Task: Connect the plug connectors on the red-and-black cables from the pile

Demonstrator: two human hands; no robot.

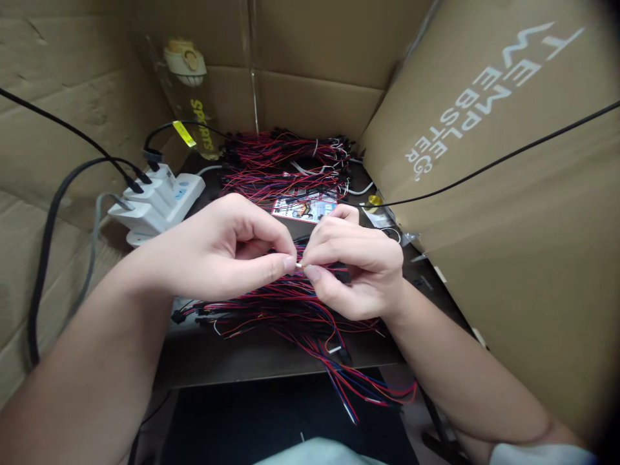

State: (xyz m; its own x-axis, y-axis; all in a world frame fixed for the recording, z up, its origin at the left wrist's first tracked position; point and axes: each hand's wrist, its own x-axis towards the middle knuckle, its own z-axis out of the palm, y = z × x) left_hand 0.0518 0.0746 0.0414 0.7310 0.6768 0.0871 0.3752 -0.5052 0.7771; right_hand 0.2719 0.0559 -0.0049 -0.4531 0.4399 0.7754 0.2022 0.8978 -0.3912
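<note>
Pinching hands, head view: the left hand (227,248) and the right hand (358,261) nearly meet, each clamped, thumb against finger, on one end of a small white piece (299,265).
Small white piece: held above the middle of the dark table (232,373), over wires; only a short stretch shows, orange-tinted toward the right hand, and the fingertips hide the rest.
Handling: probably very light and easy to lose from the fingers; whether it is stiff or soft, I cannot tell.
Where to hold: best by its two ends, fingertips only, since it looks too slim for a fuller grip.
Near wire bundle (271,298): red, black and blue strands under the hands, apparently thin and bendy, likely to tangle; some hang over the table's near edge, toward its right corner.
White sleeve (334,349): a short tube-like bit among the wires just inside that edge.
Far wire bundles (290,147): two heaps toward the table's far edge.
Printed card (312,208): lying between the far heaps and the hands.
Left edge: a white power strip (188,194) with plugs, and behind it a clear bottle (196,110) lettered SPORTS.
Right edge: a tall cardboard panel (523,213) with white lettering.
</note>
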